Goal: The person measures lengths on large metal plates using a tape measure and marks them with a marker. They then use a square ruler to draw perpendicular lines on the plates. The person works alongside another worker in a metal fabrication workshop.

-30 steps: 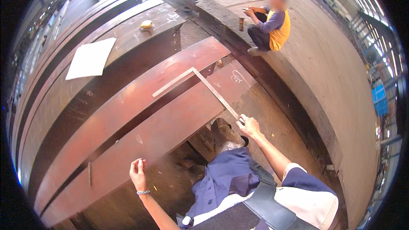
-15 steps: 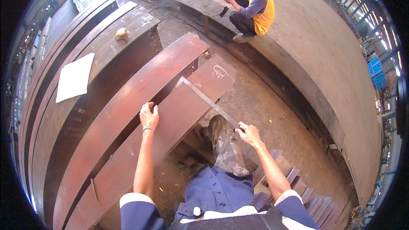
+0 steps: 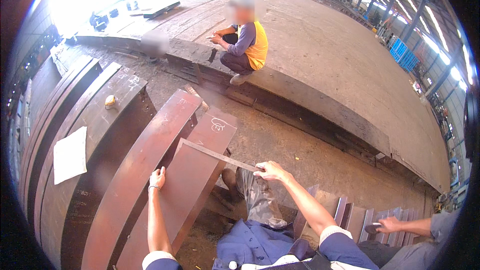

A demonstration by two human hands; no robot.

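At left edge of near beam (image 3: 182,195), left hand (image 3: 157,176) rested, fingers bent, grip unclear; steel square (image 3: 216,154) lay across beam, chalk marks (image 3: 218,124) already beyond it, no line discernible alongside; off beam's right edge, right hand (image 3: 270,171) pinched the square's end.

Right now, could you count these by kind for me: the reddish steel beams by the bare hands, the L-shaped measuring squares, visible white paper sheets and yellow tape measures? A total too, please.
Reddish steel beams: 2
L-shaped measuring square: 1
Visible white paper sheet: 1
Yellow tape measure: 1
Total: 5
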